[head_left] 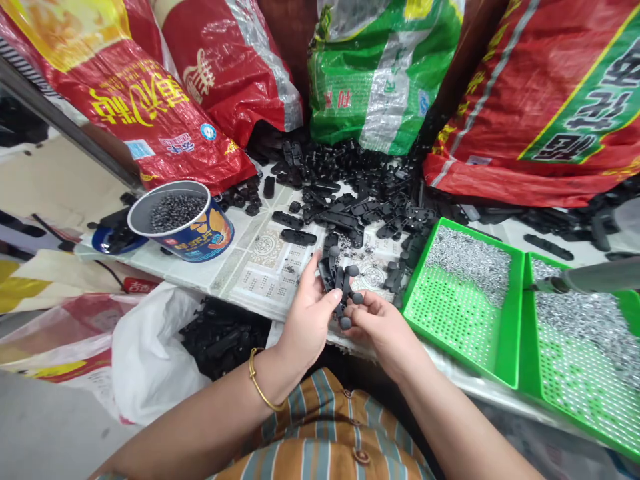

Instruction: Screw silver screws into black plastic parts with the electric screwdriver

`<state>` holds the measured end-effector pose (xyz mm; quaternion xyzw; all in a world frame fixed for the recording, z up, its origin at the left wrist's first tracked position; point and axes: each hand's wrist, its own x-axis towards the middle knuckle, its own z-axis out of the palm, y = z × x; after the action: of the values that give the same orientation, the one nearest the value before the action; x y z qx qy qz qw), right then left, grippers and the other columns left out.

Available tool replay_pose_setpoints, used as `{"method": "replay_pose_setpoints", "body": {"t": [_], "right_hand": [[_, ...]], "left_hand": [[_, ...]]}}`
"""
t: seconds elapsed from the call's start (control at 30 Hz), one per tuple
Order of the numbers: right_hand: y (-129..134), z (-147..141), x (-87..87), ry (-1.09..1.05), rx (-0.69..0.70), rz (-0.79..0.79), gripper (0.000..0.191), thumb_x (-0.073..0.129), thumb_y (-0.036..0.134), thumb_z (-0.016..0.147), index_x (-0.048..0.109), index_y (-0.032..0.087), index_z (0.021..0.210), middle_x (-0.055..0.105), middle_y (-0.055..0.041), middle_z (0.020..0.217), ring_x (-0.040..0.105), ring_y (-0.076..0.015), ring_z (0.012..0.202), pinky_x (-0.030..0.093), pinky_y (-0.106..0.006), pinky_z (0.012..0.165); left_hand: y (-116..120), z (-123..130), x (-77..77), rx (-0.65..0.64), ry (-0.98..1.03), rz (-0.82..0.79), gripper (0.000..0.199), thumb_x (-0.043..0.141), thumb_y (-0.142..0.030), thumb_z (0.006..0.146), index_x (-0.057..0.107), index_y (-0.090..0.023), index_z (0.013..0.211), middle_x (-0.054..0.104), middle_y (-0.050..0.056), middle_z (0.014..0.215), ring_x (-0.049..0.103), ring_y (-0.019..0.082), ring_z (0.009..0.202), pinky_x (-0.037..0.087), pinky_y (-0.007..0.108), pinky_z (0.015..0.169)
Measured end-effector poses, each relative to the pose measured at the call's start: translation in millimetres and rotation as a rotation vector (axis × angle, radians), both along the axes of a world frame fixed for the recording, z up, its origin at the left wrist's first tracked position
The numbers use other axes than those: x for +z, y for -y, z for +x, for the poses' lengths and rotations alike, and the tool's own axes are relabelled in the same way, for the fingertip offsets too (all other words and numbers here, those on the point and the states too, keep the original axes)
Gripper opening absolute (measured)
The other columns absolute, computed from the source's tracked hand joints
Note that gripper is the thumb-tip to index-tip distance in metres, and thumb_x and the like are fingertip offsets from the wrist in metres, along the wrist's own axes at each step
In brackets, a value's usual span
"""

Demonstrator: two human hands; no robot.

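Near the table's front edge, my left hand (313, 317) is closed around several black plastic parts (330, 267), its thumb pressed over them. These parts are long and narrow, with round dark knobs at their ends. Just right of it, my right hand (377, 323) pinches at a round knob (356, 298) on the lower right of the bunch. Beyond both hands lies a heap of loose black parts (350, 213) on the patterned tabletop (265, 280). Small dark bits are scattered behind the held parts.
A blue tub (200, 237) of small dark pieces stands left. Green trays (450, 320) of small silvery pieces sit right, under a grey tool (595, 277). Red bags (540, 127) and a green bag (350, 87) line the back. A white sack (150, 353) hangs lower left.
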<state>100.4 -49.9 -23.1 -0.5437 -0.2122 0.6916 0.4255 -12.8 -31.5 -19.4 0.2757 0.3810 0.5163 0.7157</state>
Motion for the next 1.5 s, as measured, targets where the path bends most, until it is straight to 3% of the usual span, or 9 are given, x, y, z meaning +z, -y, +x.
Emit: {"method": "replay_pose_setpoints", "body": {"t": [0.2,0.37,0.5,0.83,1.03,1.17,1.3,1.4,1.5], "right_hand": [[4,-2,-5.9,-0.006,-0.013,-0.013,0.020,0.066,0.025,0.061,0.052,0.019,0.074,0.050,0.0062,0.062,0.050,-0.0062,0.053,0.047,-0.021,0.052],[4,16,1.5,0.249,0.135,0.134,0.025,0.067,0.034,0.065,0.057,0.019,0.083,0.057,0.0017,0.067,0.052,-0.0093,0.056,0.044,-0.023,0.053],[-9,26,16.7,0.472,0.097,0.241,0.033,0.065,0.039,0.068,0.059,0.020,0.094,0.061,-0.0018,0.078,0.053,-0.0110,0.062,0.044,-0.025,0.055],[-24,20,1.6,0.414,0.106,0.250,0.028,0.070,0.038,0.062,0.058,0.017,0.076,0.056,0.0030,0.062,0.050,-0.0080,0.053,0.040,-0.021,0.050],[-22,22,2.0,0.336,0.111,0.220,0.028,0.072,0.037,0.062,0.053,0.018,0.071,0.052,0.0048,0.056,0.050,-0.0085,0.049,0.041,-0.022,0.049],[-21,21,1.9,0.323,0.100,0.217,0.028,0.072,0.037,0.061,0.052,0.018,0.067,0.050,0.0051,0.054,0.049,-0.0085,0.047,0.042,-0.024,0.048],[-22,19,0.9,0.335,0.122,0.170,0.030,0.071,0.039,0.060,0.051,0.018,0.068,0.050,0.0052,0.054,0.048,-0.0090,0.045,0.041,-0.024,0.046],[-22,18,1.6,0.479,0.088,0.228,0.029,0.071,0.038,0.060,0.053,0.019,0.075,0.052,0.0042,0.061,0.048,-0.0090,0.049,0.042,-0.024,0.048],[-21,18,1.4,0.664,0.066,0.326,0.034,0.070,0.035,0.062,0.058,0.022,0.091,0.057,-0.0008,0.083,0.051,-0.0113,0.061,0.045,-0.026,0.054]], "left_hand": [[2,1,-3.3,-0.047,0.006,0.010,0.066,0.053,-0.008,0.077,0.029,-0.032,0.134,0.050,0.003,0.129,0.051,0.020,0.114,0.037,0.038,0.100],[-1,0,3.4,-0.016,0.037,-0.141,0.067,0.052,-0.005,0.074,0.031,-0.028,0.133,0.057,0.005,0.119,0.057,0.020,0.106,0.044,0.034,0.090],[0,-1,4.2,-0.060,0.028,-0.175,0.067,0.053,-0.006,0.074,0.031,-0.028,0.133,0.061,0.006,0.111,0.059,0.019,0.099,0.047,0.027,0.076],[3,-3,-0.8,-0.145,0.031,-0.179,0.064,0.052,-0.009,0.076,0.031,-0.027,0.134,0.060,0.006,0.109,0.059,0.014,0.082,0.042,0.021,0.059],[1,-8,1.7,-0.249,0.071,-0.187,0.071,0.055,-0.006,0.072,0.031,-0.030,0.134,0.059,0.006,0.108,0.059,0.014,0.083,0.045,0.025,0.068],[-1,-10,-1.6,-0.321,0.145,-0.211,0.054,0.056,-0.009,0.073,0.047,-0.027,0.123,0.060,0.006,0.102,0.059,0.013,0.078,0.045,0.025,0.066],[3,-5,-5.9,-0.263,0.072,-0.201,0.057,0.057,-0.011,0.073,0.042,-0.026,0.126,0.060,0.007,0.105,0.060,0.016,0.082,0.045,0.027,0.067],[3,-4,-6.7,-0.208,-0.034,-0.130,0.062,0.056,-0.010,0.073,0.037,-0.025,0.130,0.061,0.007,0.106,0.059,0.018,0.089,0.046,0.028,0.071],[1,-5,-3.8,-0.196,-0.067,-0.093,0.061,0.055,-0.009,0.071,0.039,-0.023,0.128,0.063,0.007,0.102,0.058,0.018,0.090,0.046,0.028,0.072]]}}
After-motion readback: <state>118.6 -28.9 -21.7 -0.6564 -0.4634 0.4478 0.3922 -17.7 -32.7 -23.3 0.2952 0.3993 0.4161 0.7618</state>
